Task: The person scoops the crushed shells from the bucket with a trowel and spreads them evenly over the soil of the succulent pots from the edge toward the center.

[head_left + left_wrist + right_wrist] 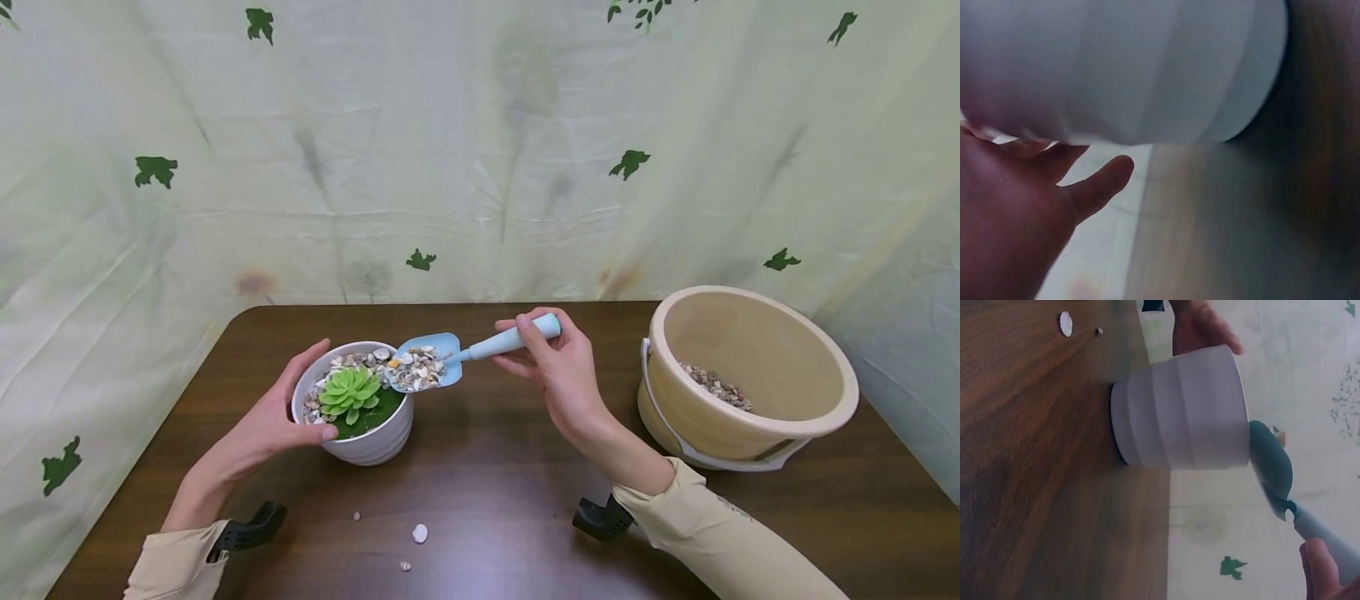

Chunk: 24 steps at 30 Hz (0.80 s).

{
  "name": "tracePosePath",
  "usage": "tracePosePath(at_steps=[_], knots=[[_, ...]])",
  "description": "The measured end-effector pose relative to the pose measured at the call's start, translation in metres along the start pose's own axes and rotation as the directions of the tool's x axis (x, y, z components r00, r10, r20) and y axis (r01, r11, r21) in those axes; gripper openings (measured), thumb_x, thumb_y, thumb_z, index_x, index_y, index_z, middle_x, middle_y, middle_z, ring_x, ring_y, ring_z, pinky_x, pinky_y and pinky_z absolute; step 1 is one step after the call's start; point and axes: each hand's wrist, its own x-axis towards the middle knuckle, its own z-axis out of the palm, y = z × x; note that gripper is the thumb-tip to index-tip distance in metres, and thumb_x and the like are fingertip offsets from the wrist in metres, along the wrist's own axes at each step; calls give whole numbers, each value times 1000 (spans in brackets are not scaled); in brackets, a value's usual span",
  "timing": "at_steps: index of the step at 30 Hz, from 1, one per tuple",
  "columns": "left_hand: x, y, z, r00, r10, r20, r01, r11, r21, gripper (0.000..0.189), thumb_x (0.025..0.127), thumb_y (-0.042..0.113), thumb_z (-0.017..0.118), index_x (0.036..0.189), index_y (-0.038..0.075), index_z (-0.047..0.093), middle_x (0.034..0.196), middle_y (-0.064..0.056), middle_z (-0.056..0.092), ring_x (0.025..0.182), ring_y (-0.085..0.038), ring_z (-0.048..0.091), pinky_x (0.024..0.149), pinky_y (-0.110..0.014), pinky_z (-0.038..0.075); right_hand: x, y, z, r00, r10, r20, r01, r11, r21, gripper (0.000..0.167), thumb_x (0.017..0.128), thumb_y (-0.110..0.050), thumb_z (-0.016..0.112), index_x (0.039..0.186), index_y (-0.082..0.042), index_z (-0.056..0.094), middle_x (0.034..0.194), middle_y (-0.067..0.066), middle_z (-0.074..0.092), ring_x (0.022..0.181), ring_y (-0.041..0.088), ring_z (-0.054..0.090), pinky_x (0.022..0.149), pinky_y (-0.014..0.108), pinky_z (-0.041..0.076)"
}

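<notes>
A white ribbed plant pot (371, 450) stands upright on the table, with a green succulent (350, 393) inside. Shell-like pebbles (311, 408) cover part of its top; a dark green patch shows at the near right. My left hand (273, 421) holds the pot from the left, thumb at the near rim and fingers at the far side. In my right hand (566, 375) is the handle of a light blue hand trowel (447, 350). Its blade, loaded with pebbles, lies over the pot's right rim. The right wrist view shows the blade's underside (1269, 456) against the rim.
At the right of the brown table (495, 500) stands a cream bucket (750, 433) with a lowered handle and pebbles (716, 387) at its bottom. A white shell (420, 533) and two small pebbles lie near the front. Behind hangs a leaf-patterned cloth (465, 150).
</notes>
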Motion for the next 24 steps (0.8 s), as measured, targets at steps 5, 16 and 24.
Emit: tracePosePath(at_steps=[5,16,24], knots=[[0,-4,5,999,-41,-17,40,999,-29,97,77,4,75,156,28,23,147,-9,30,122,-18,38,88,-20,41,0,-1,1,995,-96,40,99,991,-89,16,97,-11,63,103,0,52,105,23,68,87,29,70,80,50,53],[-1,-4,6,999,7,-40,-4,998,61,104,74,4,80,156,34,23,149,-9,31,123,-18,39,90,-18,39,-5,-11,9,979,-180,98,197,957,-212,20,96,-12,64,105,1,51,107,26,66,89,32,69,79,46,55],[-5,1,2,999,-26,42,21,993,116,107,73,8,82,158,28,19,152,-12,26,125,-19,35,91,-16,35,-6,-12,11,977,-185,109,205,954,-217,19,97,-11,63,105,0,50,109,30,64,91,33,69,79,46,55]])
